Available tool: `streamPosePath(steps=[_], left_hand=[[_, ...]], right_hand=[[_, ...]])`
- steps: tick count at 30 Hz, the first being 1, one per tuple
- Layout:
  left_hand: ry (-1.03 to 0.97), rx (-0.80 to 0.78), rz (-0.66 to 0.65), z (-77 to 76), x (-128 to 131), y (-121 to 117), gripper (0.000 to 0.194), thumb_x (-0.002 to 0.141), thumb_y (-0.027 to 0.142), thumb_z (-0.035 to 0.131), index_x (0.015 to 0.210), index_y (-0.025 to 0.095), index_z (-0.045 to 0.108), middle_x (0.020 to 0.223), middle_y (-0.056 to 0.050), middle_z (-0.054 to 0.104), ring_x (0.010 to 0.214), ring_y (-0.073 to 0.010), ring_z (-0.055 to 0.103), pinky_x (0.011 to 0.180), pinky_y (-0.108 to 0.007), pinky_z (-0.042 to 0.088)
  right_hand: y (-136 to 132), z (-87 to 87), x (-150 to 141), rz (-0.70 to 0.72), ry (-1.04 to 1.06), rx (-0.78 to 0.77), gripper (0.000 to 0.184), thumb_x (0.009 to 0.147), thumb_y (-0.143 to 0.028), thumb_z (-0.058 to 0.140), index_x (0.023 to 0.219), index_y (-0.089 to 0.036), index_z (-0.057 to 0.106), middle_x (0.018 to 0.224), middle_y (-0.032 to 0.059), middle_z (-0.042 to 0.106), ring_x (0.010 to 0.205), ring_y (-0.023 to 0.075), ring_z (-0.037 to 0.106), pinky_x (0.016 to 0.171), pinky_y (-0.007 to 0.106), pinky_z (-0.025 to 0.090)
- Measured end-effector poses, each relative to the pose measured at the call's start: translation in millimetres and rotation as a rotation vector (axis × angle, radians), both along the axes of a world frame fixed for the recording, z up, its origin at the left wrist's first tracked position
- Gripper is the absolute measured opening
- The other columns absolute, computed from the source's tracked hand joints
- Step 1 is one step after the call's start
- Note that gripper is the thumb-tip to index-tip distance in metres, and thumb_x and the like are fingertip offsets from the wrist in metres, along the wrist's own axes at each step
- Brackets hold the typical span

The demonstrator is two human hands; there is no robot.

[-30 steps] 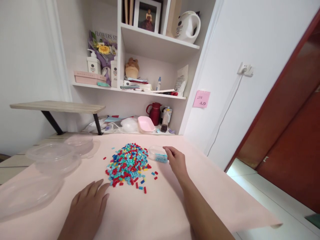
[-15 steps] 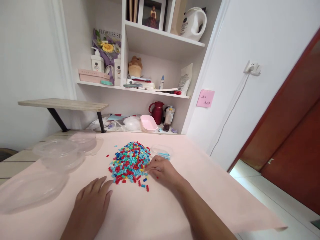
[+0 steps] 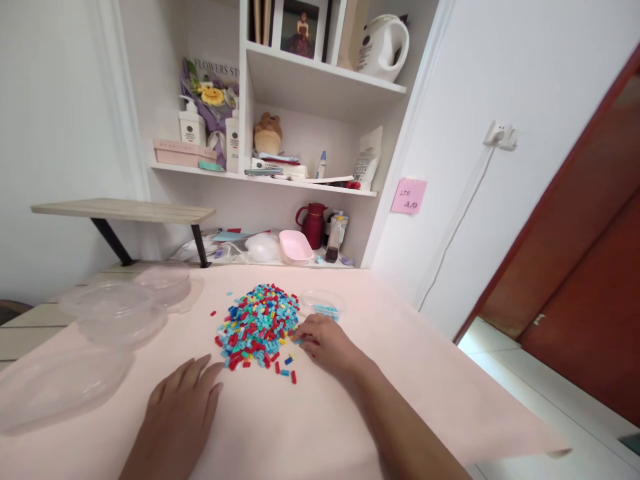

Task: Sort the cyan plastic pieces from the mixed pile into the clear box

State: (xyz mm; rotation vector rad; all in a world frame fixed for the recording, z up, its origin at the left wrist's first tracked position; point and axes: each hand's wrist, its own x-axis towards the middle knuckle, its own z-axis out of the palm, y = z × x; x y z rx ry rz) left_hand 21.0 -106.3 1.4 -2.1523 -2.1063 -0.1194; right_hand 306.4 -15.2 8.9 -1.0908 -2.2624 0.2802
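One heap of bricks (image 3: 260, 323), past counting, lies on the table (image 3: 310, 433) between two hands: the left hand (image 3: 175, 403) flat, fingers slightly parted, holding nothing; the right hand (image 3: 327, 340) curled at its edge, any grip impossible to tell. One clear container (image 3: 310, 301) beyond holds blue bricks (image 3: 326, 311). One pink note (image 3: 409, 196) reads "250"; one bouquet wrapper (image 3: 215, 67), "FLOWERS ST".

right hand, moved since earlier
Yes, leftward: the right hand went from the right end of the clear container to the right edge of the brick pile.

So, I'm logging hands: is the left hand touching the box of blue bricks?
No, the left hand lies by the brick pile; the box is beyond the right hand.
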Motion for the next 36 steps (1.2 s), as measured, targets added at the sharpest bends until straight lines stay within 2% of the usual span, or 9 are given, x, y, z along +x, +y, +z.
streamPosePath(steps=[4, 7, 14, 17, 20, 23, 31, 33, 36], left_hand=[[-0.009, -0.005, 0.001, 1.1, 1, -1, 0.048, 0.096, 0.029, 0.027, 0.135, 0.029, 0.056, 0.148, -0.003, 0.051, 0.138, -0.0234, 0.044, 0.112, -0.044, 0.034], [-0.028, 0.009, -0.002, 0.5, 1, -1, 0.049, 0.096, 0.029, 0.026, 0.134, 0.029, 0.057, 0.148, -0.003, 0.052, 0.137, -0.0239, 0.045, 0.112, -0.045, 0.034], [-0.086, 0.066, -0.023, -4.4, -1, -2, 0.048, 0.095, 0.029, 0.028, 0.130, 0.028, 0.060, 0.145, -0.005, 0.055, 0.135, -0.0250, 0.047, 0.110, -0.047, 0.035], [-0.079, 0.060, -0.029, -3.3, -1, -3, 0.048, 0.095, 0.029, 0.027, 0.130, 0.028, 0.060, 0.145, -0.005, 0.055, 0.135, -0.0250, 0.047, 0.110, -0.047, 0.035], [-0.071, 0.059, -0.026, -2.2, -1, -4, 0.047, 0.095, 0.030, 0.028, 0.130, 0.028, 0.060, 0.144, -0.005, 0.055, 0.135, -0.0251, 0.047, 0.110, -0.047, 0.036], [-0.059, 0.050, -0.023, -2.4, -2, -4, 0.048, 0.095, 0.029, 0.028, 0.130, 0.028, 0.060, 0.145, -0.005, 0.055, 0.135, -0.0245, 0.047, 0.110, -0.046, 0.036], [-0.041, 0.043, -0.016, -0.9, -1, -2, 0.047, 0.095, 0.029, 0.028, 0.132, 0.029, 0.058, 0.145, -0.004, 0.054, 0.136, -0.0240, 0.046, 0.111, -0.045, 0.035], [-0.044, 0.042, -0.013, -0.8, 0, -2, 0.047, 0.095, 0.029, 0.028, 0.131, 0.029, 0.059, 0.145, -0.004, 0.054, 0.135, -0.0243, 0.046, 0.110, -0.046, 0.035], [-0.066, 0.054, -0.015, -2.4, 0, -1, 0.047, 0.095, 0.029, 0.029, 0.131, 0.028, 0.060, 0.144, -0.005, 0.055, 0.135, -0.0251, 0.047, 0.110, -0.046, 0.036]], right_hand=[[-2, 4.7, 1, -0.013, 0.001, -0.036, 0.043, 0.077, -0.002, 0.054, 0.105, -0.027, 0.074, 0.092, 0.0016, 0.073, 0.091, 0.0187, 0.062, 0.084, 0.030, 0.045], [-1, 6.9, 3, -0.033, 0.003, -0.045, 0.038, 0.081, -0.006, 0.055, 0.104, -0.028, 0.074, 0.092, 0.0009, 0.074, 0.090, 0.0190, 0.062, 0.084, 0.031, 0.044], [5, 6.4, 8, -0.131, 0.009, -0.030, 0.007, 0.081, -0.019, 0.068, 0.079, -0.023, 0.074, 0.083, 0.0023, 0.072, 0.082, 0.0187, 0.062, 0.078, 0.031, 0.042], [4, 4.5, 6, -0.125, -0.026, -0.019, 0.008, 0.077, -0.027, 0.075, 0.072, -0.023, 0.072, 0.080, 0.0024, 0.070, 0.080, 0.0187, 0.061, 0.077, 0.031, 0.041], [2, 3.0, 2, -0.128, -0.063, -0.021, 0.006, 0.075, -0.020, 0.073, 0.071, -0.023, 0.070, 0.078, 0.0014, 0.069, 0.080, 0.0186, 0.060, 0.075, 0.030, 0.041], [0, 3.2, 1, -0.146, -0.048, -0.029, 0.014, 0.075, -0.010, 0.065, 0.070, -0.023, 0.069, 0.078, 0.0014, 0.069, 0.080, 0.0180, 0.060, 0.074, 0.029, 0.041], [2, 5.8, 3, -0.186, 0.091, -0.014, 0.015, 0.073, -0.010, 0.062, 0.070, -0.022, 0.070, 0.081, 0.0025, 0.070, 0.075, 0.0169, 0.060, 0.069, 0.027, 0.044], [5, 6.7, 7, -0.260, 0.218, 0.032, 0.013, 0.078, -0.016, 0.060, 0.074, -0.022, 0.071, 0.081, 0.0028, 0.069, 0.072, 0.0166, 0.060, 0.068, 0.027, 0.045], [10, 9.1, 19, -0.508, 0.462, 0.120, 0.022, 0.087, -0.036, 0.057, 0.088, -0.022, 0.074, 0.071, 0.0027, 0.066, 0.062, 0.0168, 0.057, 0.061, 0.028, 0.044]])
